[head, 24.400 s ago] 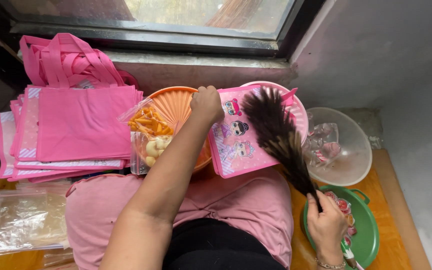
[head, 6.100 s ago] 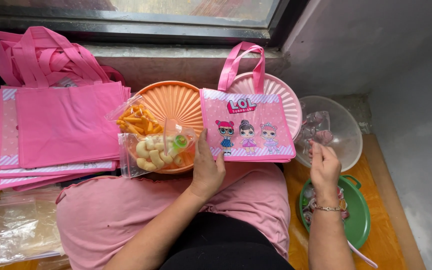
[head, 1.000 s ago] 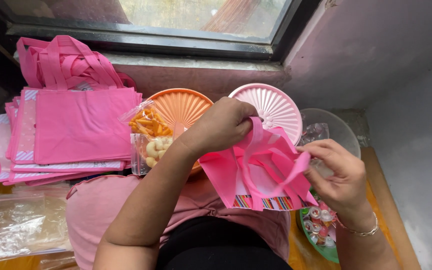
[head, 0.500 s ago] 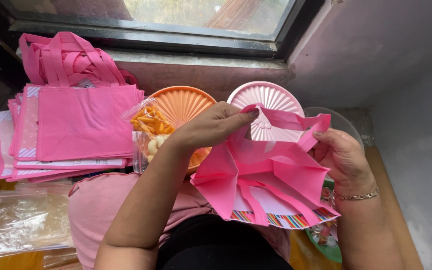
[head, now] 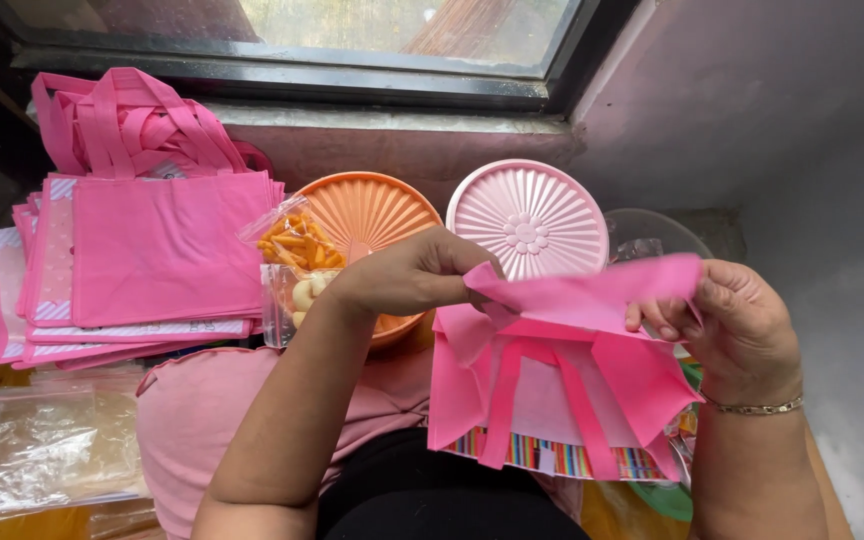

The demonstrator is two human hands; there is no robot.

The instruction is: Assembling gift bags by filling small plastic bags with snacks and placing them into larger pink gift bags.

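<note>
Both hands, left (head: 417,275) and right (head: 727,320), pinch the bag (head: 552,385) rim apart, spreading its mouth wide; snack packets (head: 292,270) lie close by the left.

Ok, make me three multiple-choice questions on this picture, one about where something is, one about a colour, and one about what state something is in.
1. Where is the stack of flat pink bags?
A. to the left of the orange lid
B. on the window sill
C. under the clear bowl

2. What colour is the round ribbed lid just above the bag being held?
A. green
B. pale pink
C. blue

3. In what state is the pink bag between the hands?
A. folded flat on the stack
B. hanging from a hook
C. pulled open at the top

Answers: 1 A, the stack lies left of the orange lid. 2 B, the lid is pale pink with a flower at its centre. 3 C, the left hand and right hand each grip one edge of the mouth and hold it apart.
</note>
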